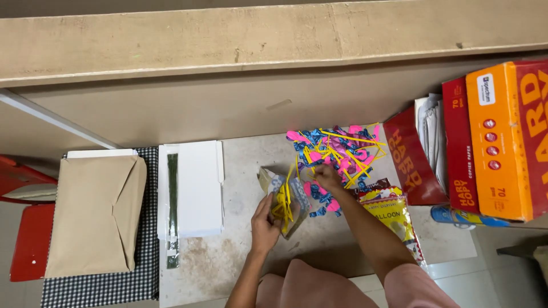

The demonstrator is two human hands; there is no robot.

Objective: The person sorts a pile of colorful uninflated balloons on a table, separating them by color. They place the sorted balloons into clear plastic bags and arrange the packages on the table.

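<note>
Left hand: my left hand (264,223) is clamped on a clear plastic bag (283,199), fingers curled round its lower edge, holding its mouth tipped up toward the pile.
Bag contents: I can see yellow sticks (281,206) and a few blue bits already inside it.
Right hand: my right hand (327,177) rests on the near edge of the pile, fingers drawn together; I cannot tell whether anything is pinched between them.
Pile: a loose heap of pink, blue and yellow pieces (338,149) lies on the table (245,165) toward its far edge, just beyond the right hand and right of the bag.
Printed packet: a yellow and red packet (393,210) lies flat under and beside my right forearm, touching the near side of the pile.
Right edge: red and orange paper reams (496,142) stand upright there, with a red wrapper (408,162) leaning against them and a blue can (451,215) lying at their foot.
Left part: a white box (197,188) sits left of the bag, a bundle of dark green wires (172,199) lying along its left side.
Further left: a brown envelope (94,214) rests on a black and white checked cloth (145,268), well apart from both hands.
</note>
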